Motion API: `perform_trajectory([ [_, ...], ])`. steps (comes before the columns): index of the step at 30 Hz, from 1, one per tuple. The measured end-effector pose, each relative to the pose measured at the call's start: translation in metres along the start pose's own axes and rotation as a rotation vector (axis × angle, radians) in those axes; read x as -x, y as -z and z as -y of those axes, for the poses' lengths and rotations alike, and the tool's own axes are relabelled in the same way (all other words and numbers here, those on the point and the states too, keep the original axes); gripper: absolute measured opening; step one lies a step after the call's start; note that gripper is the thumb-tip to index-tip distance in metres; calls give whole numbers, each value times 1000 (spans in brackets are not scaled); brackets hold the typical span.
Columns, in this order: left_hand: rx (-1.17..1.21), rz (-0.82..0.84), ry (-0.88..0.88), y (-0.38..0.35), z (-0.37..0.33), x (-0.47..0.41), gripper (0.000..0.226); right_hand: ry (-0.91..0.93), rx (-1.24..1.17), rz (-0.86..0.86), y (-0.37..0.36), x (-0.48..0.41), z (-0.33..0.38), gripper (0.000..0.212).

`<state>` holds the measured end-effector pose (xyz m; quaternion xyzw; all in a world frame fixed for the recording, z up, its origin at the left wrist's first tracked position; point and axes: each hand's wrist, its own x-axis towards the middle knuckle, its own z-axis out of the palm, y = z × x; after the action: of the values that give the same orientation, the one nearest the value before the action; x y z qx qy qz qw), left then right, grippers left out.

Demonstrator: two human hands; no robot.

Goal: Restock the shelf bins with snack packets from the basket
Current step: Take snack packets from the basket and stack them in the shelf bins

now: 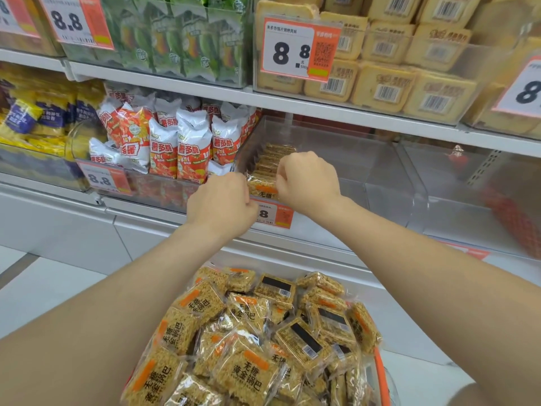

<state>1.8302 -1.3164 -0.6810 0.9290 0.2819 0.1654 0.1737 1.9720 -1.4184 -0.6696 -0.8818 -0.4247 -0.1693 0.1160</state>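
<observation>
Item: rice-crisp snack packets in clear film with an orange label. Location: a loose heap of packets (248, 370) fills the basket (380, 376) at the person's waist. A short row of packets (273, 158) stands on edge at the left end of the clear bin (366, 171) on the middle shelf, and the rest of that bin shows no stock. The front packet (261, 186) sits against the bin's front wall, just above the price tag (275, 213). Right hand (307, 177): fingers curled over the front packet's right side, grasping it. Left hand (221, 200): fisted against the packet's left edge; I cannot tell whether it pinches the film, as the knuckles hide it. Handling, by judgement: light, flat and fairly stiff, but brittle inside and likely to crumble if squeezed. The film looks slick. Best held across the two narrow edges, several together as a block, and slid in upright against the row. Adjacent: tomato crisp bags (190, 148) in the bin to the left.
</observation>
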Motion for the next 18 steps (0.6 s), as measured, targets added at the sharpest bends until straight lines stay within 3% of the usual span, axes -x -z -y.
perform_trajectory([
  [4, -127, 344, -65, -2, 5, 11, 16, 201, -54, -52, 20, 28, 1, 20],
  [9, -291, 899, -253, -26, 4, 36, 35, 484, 81, 274, 28, 81, 7, 17],
  [14, -518, 1084, -358, -62, -8, 68, 47, 453, 145, 605, 24, 106, 6, 18],
  [18, -585, 1195, -336, -79, -15, 89, 47, 451, 119, 595, 28, 114, 5, 24],
])
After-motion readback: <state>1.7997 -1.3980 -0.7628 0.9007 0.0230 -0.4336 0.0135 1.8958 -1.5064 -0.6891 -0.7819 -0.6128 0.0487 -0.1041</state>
